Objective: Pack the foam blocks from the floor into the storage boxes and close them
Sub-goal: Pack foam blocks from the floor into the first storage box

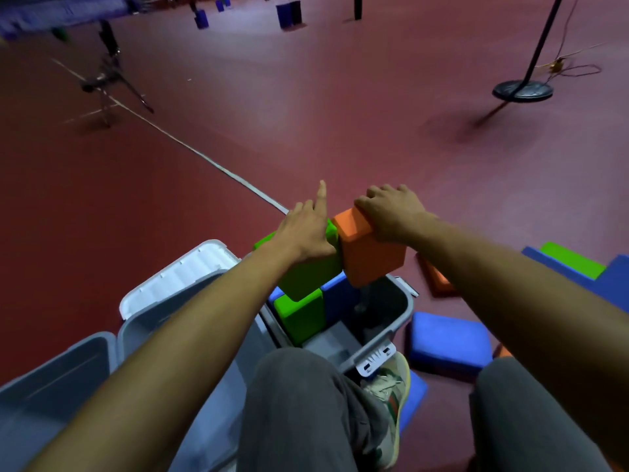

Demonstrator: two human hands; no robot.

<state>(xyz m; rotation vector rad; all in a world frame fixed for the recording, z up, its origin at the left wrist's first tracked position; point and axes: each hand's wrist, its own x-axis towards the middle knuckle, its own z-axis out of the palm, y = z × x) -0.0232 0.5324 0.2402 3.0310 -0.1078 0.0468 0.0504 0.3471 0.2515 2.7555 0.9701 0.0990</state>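
Note:
My right hand [391, 216] grips the top of an orange foam block [371, 257], held above the open grey storage box [403, 318]. Beside it, my left hand [306, 229] holds a green foam block [313, 274] pressed against the orange one, index finger pointing up. Inside the box stand another green block [299, 318] and a blue block [340, 298]. The box's white lid [177, 277] hangs open to the left. On the floor to the right lie a blue block [449, 342], an orange block [437, 281], and a green block [571, 260] on blue ones.
A second grey box [51, 386] stands open at the lower left. My knees and a shoe [388, 396] fill the bottom, the shoe on a blue block. A stand with a round black base [522, 90] and cables is at far right, a tripod [105, 80] at far left.

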